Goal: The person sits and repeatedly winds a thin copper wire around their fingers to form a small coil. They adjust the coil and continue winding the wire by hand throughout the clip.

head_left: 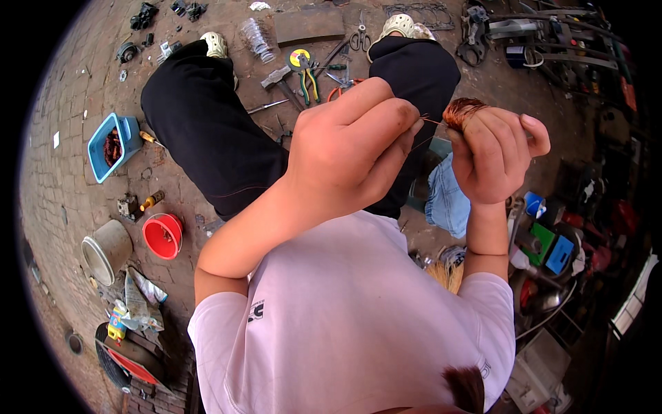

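My left hand [352, 141] is closed in a pinch, thumb against curled fingers, with thin copper wire strands [430, 120] coming out at the fingertips. To its right, my right hand [495, 153] wraps its fingers round a bundle of reddish-brown copper wire [460, 109], whose top shows above the knuckles. The strands run between the bundle and the left fingertips. Both hands are raised over my lap, a short gap apart. Inside the fists, the rest of the wire is hidden.
On the brick ground ahead lie a hammer [277, 78], pliers [303, 69] and scissors [360, 38]. A blue basin [127, 131] with copper-coloured pieces, a red bucket [158, 241] and a pale bucket [110, 248] stand left. Metal parts crowd the right side.
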{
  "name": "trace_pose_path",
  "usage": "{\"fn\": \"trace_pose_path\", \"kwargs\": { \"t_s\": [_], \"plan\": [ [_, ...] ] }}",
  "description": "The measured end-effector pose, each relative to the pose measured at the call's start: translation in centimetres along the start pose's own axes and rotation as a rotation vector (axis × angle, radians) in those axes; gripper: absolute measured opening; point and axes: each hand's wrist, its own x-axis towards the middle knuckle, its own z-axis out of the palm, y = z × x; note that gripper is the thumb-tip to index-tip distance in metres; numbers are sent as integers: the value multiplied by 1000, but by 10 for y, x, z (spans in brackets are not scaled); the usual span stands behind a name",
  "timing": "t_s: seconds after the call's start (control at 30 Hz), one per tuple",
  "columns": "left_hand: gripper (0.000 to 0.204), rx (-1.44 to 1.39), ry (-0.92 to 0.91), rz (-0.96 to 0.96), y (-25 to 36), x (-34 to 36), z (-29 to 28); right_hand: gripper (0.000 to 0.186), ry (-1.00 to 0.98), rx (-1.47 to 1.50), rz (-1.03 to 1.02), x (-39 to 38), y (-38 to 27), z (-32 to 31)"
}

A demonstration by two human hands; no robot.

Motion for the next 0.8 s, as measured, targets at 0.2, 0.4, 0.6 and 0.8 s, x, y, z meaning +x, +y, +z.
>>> {"fn": "trace_pose_path", "kwargs": {
  "t_s": [0.2, 0.4, 0.6, 0.8],
  "plan": [
    [7, -75, -115, -37, -13, 0, 3, 16, -3, -6, 16, 2, -1, 0],
    [15, -356, -372, -509, 7, 4, -6, 13, -34, 5, 27, 2, 4, 6],
    [22, -297, -359, -320, -16, 10, -28, 9, -296, 402, 216, -2, 9, 8],
    [28, -616, -402, -679, -40, 14, -25, 9, -378, 978, 505, -14, 3, 14]
  ]
}}
